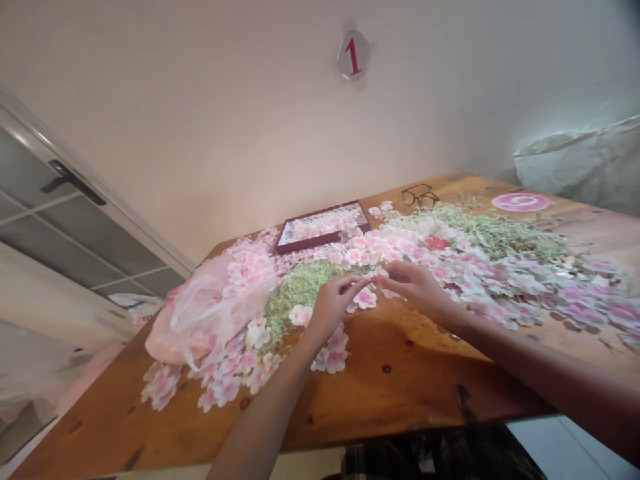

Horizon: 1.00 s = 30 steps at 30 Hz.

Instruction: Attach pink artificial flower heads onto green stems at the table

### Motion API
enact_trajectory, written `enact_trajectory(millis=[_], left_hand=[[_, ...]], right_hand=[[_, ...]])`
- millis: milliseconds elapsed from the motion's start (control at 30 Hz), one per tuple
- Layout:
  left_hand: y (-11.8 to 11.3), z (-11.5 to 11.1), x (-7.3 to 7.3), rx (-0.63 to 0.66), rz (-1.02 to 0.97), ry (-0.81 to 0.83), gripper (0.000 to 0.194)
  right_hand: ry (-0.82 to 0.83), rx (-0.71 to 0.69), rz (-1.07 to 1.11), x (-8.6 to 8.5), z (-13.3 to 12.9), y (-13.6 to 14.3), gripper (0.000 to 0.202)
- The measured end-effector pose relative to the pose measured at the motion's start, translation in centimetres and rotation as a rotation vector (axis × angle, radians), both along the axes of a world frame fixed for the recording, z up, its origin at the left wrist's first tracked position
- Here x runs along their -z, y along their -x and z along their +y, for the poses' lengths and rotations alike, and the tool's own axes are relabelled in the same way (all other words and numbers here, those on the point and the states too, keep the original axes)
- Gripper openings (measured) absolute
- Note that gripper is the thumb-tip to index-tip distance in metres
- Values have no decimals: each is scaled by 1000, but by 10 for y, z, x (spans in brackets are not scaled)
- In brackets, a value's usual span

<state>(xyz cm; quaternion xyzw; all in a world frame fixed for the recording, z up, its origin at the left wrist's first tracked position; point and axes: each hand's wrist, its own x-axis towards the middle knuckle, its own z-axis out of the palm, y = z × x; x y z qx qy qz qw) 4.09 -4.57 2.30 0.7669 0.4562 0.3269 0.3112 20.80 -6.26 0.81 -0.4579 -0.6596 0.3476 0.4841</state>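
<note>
My left hand [334, 303] and my right hand [415, 287] meet close together above the middle of the wooden table [380, 400]. The fingers of both are pinched. A small pale pink piece, seemingly an artificial flower, shows at my right fingertips; what my left fingers pinch is too small to make out. Just under the hands lies a pink-and-white artificial flower [366, 298]. Left of them is a pile of green plastic stems [305, 287]. Many loose pink flowers [525, 287] spread to the right.
A dark red tray [320, 239] holding flowers lies by the wall. At the left sits a translucent plastic bag [200, 320] of pink flowers. Eyeglasses [420, 197], more green stems [500, 230] and a pink round sign [521, 202] are at the back right. A white sack [585, 160] stands beyond.
</note>
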Motion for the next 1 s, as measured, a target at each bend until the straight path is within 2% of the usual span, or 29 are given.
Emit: enact_trajectory(millis=[333,633,1000], left_hand=[[3,-2,-5,82,140,-213,27],[1,-5,-8,64,140,-221,28],[1,-7,-6,88,161,-268,27]], right_hand=[[-93,55,-65,-3,-7,3,22],[-92,36,-34,0,-5,3,19],[-166,62,-202,0,-5,2,17]])
